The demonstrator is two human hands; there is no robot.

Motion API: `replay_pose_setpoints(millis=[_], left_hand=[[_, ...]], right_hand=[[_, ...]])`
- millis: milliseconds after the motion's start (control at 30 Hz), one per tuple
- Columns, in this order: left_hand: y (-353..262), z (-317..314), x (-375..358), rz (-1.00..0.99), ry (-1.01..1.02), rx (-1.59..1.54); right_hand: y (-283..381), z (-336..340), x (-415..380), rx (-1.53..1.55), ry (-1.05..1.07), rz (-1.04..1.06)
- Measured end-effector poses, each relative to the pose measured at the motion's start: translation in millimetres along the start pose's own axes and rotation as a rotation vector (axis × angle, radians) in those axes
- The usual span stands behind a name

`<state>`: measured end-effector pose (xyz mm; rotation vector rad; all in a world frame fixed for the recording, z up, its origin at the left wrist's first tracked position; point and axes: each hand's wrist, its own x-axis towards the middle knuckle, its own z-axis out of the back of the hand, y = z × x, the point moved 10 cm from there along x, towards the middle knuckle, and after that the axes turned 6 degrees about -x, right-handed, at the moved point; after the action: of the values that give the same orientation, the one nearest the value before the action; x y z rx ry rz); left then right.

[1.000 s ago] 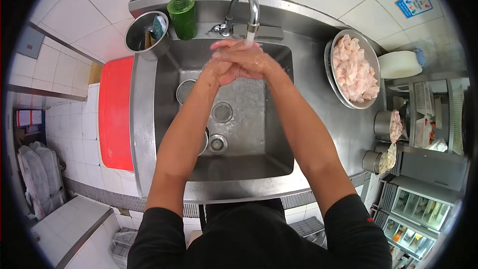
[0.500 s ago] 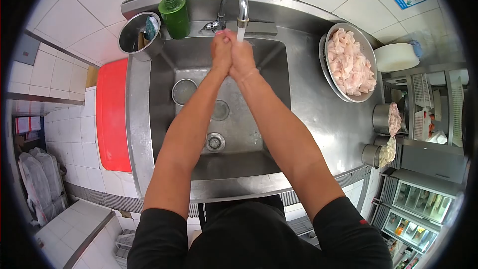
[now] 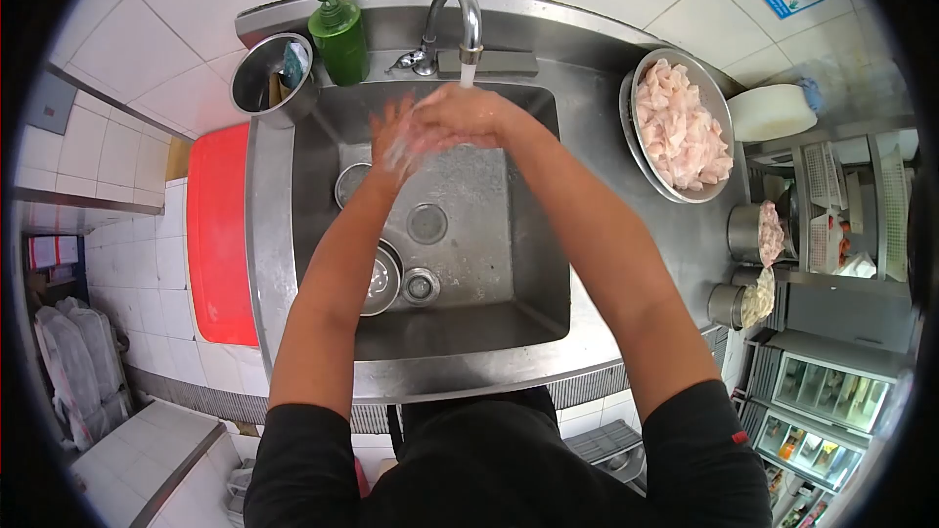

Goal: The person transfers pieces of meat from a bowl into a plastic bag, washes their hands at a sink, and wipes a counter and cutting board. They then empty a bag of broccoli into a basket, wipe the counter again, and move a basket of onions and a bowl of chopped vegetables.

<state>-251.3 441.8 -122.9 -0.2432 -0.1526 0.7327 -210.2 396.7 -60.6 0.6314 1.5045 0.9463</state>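
Note:
Water runs from the curved metal faucet (image 3: 458, 10) into the steel sink (image 3: 479, 235). Just beneath the stream is my right hand (image 3: 455, 119), its blurred fingers stretched leftward over my left palm and wrist. My left hand (image 3: 391, 132) points up toward the faucet with its fingers apart, wet and smeared by motion. Nothing shows in either hand. On the sink floor, a round metal strainer (image 3: 354, 186) sits partly behind my left forearm. A shiny round metal piece (image 3: 384, 279), also partly hidden by that arm, lies beside the drain (image 3: 421, 286).
A green pump bottle (image 3: 339, 39) and a metal container (image 3: 274, 78) stand at the sink's back left. A red board (image 3: 220, 235) is left of the sink. To the right are a bowl of pale raw meat (image 3: 685, 127) and a white roll-like block (image 3: 776, 113).
My hands were clasped together near the faucet; now they have parted and come lower, the right reaching across the left. My right elbow has swung outward.

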Motion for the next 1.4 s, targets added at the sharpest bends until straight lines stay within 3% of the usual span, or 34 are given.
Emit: replay_pose_setpoints(millis=[33,67,133,233,267,333,400,433,500,533,600,667,733,767,800,833,867,900,933,967,1000,1033,1067,1100,1167,1200,1233,1267,1300,1333,1367,1400], left_hand=[[-13.9,6.4,-3.2,-0.12,-0.007,0.152],[-9.9,1.4,-2.1,-0.113,-0.008,0.151],[-27.8,20.6,-5.5,-0.404,-0.373,0.069],[-17.3,1.9,9.8,-0.409,-0.258,-0.112],[-29.4,23.3,9.3,-0.413,-0.261,-0.111],[-46.0,34.1,13.6,-0.341,0.003,-0.207],[-37.9,4.4,30.2,-0.34,0.08,-0.349],[-34.4,-9.2,32.8,-0.342,0.118,-0.417],[-25.4,-34.5,34.5,-0.318,0.167,-0.408],[-20.7,-43.8,32.7,-0.294,0.177,-0.332],[-9.1,-60.0,27.6,-0.242,0.193,-0.184],[-5.2,-44.2,22.0,-0.219,0.193,-0.106],[-16.1,-28.1,2.3,-0.346,0.265,-0.248],[-15.9,-35.7,-2.8,-0.35,0.265,-0.251],[-17.0,-32.9,-6.6,-0.381,0.098,-0.142],[-18.9,-26.1,-11.4,-0.408,-0.067,-0.032],[-24.6,-12.1,-10.8,-0.41,-0.07,-0.028],[-23.1,-9.8,-3.9,-0.332,0.051,-0.016],[-20.9,-13.2,-2.2,-0.252,0.175,-0.008],[-16.1,-30.0,4.5,-0.255,0.173,-0.012],[2.6,-54.2,19.1,-0.211,0.041,-0.066],[24.0,-76.4,32.2,-0.167,-0.089,-0.119],[44.2,-105.7,50.7,-0.174,-0.089,-0.118],[84.5,-123.4,75.0,-0.049,-0.163,-0.691],[105.7,-104.4,83.2,0.254,-0.146,-1.587],[116.0,-93.4,84.7,0.487,-0.085,-1.455],[79.8,-30.5,70.0,0.415,-0.152,-1.564],[106.7,-77.8,95.3,0.579,-0.12,-1.772],[123.6,-90.0,110.3,0.613,-0.045,-1.793],[100.8,-84.9,114.0,0.623,0.103,-1.939],[137.1,-123.0,146.5,0.677,0.101,-2.025],[158.0,-127.8,169.7,0.604,0.087,-1.936]], right_hand=[[-3.1,1.3,4.4,-0.005,0.004,-0.001],[-2.2,12.9,8.7,0.089,-0.109,0.046],[-1.1,21.5,14.8,0.186,-0.221,0.101],[-2.0,18.6,11.7,0.206,-0.275,0.136],[0.5,13.3,11.9,0.329,-0.195,0.149],[7.6,4.9,14.6,0.448,-0.109,0.16],[-7.1,26.0,8.9,0.523,-0.404,0.058],[-2.1,26.0,5.6,0.523,-0.402,0.058],[13.5,-10.0,3.4,0.421,-0.004,0.018],[14.7,-8.0,4.1,0.424,-0.003,0.018],[16.8,13.0,4.2,-0.152,-0.183,-0.02],[13.5,24.3,4.4,-0.101,-0.227,0.03],[9.2,30.7,6.7,-0.048,-0.277,0.077],[19.6,25.5,8.1,-0.053,-0.267,0.217],[29.3,20.9,6.1,-0.059,-0.254,0.356],[32.9,18.3,2.2,-0.06,-0.255,0.354],[30.8,31.3,-3.7,-0.04,-0.404,0.226],[26.0,43.2,-12.6,-0.016,-0.554,0.097],[23.3,42.7,-14.5,-0.013,-0.559,0.096],[22.2,31.1,-8.4,0.058,-0.411,0.139],[20.2,19.1,-3.4,0.129,-0.26,0.179],[11.8,24.4,3.2,0.128,-0.262,0.177],[3.5,36.7,14.2,0.195,-0.299,0.188],[0.9,46.9,20.0,0.264,-0.342,0.203],[3.6,32.3,19.7,0.294,-0.321,0.191],[7.9,39.1,8.1,0.282,-0.506,0.215],[15.8,38.6,3.6,0.314,-0.52,0.331],[5.7,49.8,9.5,0.147,-0.611,0.264],[-10.8,59.0,34.2,0.249,-0.65,0.344],[-15.4,63.2,36.6,0.167,-0.701,0.297],[2.5,64.2,-2.9,0.041,-0.768,0.249],[28.4,57.0,-38.8,-0.077,-0.821,0.198]])
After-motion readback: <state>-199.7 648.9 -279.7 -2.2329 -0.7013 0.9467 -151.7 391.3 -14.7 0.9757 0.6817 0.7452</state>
